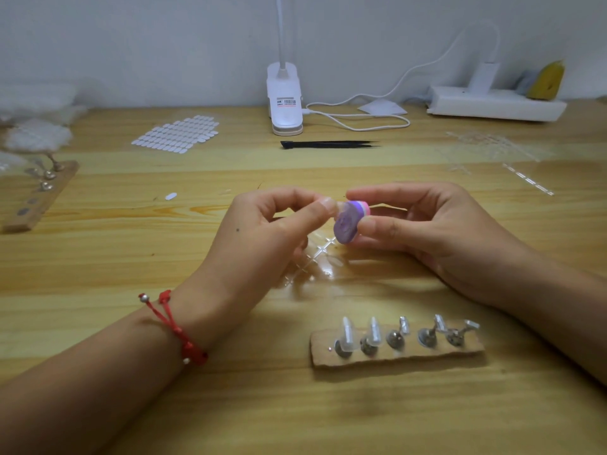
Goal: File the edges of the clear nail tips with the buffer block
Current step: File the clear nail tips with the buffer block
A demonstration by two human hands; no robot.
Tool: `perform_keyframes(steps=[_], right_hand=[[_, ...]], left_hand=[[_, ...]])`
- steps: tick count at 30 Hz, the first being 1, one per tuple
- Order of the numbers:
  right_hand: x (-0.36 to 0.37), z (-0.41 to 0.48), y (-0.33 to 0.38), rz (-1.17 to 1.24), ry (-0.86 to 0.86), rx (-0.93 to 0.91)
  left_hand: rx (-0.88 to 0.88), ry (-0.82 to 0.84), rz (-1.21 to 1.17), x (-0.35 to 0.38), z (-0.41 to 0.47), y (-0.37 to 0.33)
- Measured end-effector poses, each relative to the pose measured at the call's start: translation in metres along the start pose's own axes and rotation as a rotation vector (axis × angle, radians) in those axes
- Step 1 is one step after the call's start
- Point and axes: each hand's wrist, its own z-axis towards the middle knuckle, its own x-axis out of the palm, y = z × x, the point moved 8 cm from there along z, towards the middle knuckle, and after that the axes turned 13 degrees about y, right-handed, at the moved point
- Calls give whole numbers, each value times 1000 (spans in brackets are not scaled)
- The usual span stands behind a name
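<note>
The left hand (276, 224) is pinching a tip (340, 207) against the buffer (348, 226) that the right hand (427, 224) is gripping, while two mounted tips (346, 333) are sitting on the stand (394, 357), likely done, beside three bare holders (427, 334).

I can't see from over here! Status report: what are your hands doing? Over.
Left hand pinches clear nail tip. Right hand grips buffer block, held at the tip. Nothing between them.

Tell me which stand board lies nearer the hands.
The near board, just this side of the right hand, carrying five stands; the other board sits off at the far left.
</note>
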Motion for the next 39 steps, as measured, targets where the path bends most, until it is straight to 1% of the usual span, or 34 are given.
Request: perform_keyframes(steps=[4,6,8,11,15,18,21,25,27,31,34,37,39], right_hand=[[-1,1,-1,-12,8,-4],[0,1,-1,-7,17,-7],[0,0,-1,-22,29,-5],[0,1,-3,-48,46,-2],[0,1,-3,-67,49,3],[0,2,-3,-74,57,-5],[-1,1,-3,-84,50,-5],[0,1,-2,-88,52,-10],[0,0,-2,-84,49,-8],[0,1,-2,-72,45,-7],[0,1,-2,-62,38,-1],[-1,1,-3,-58,39,1],[-2,1,-4,-57,35,-1]], left_hand=[[-12,27,10,3,0,0],[-20,14,6,1,0,0],[-1,6,9,1,0,-2],[48,45,77,9,-3,-10],[23,0,46,4,-4,-7],[44,31,106,9,-4,-11],[26,-24,56,2,-3,-8],[36,12,102,7,-4,-10],[32,-13,66,4,-4,-9],[65,4,130,8,-5,-15],[56,-41,89,3,-6,-14],[64,-21,142,6,-5,-15],[62,-30,134,5,-5,-14]])
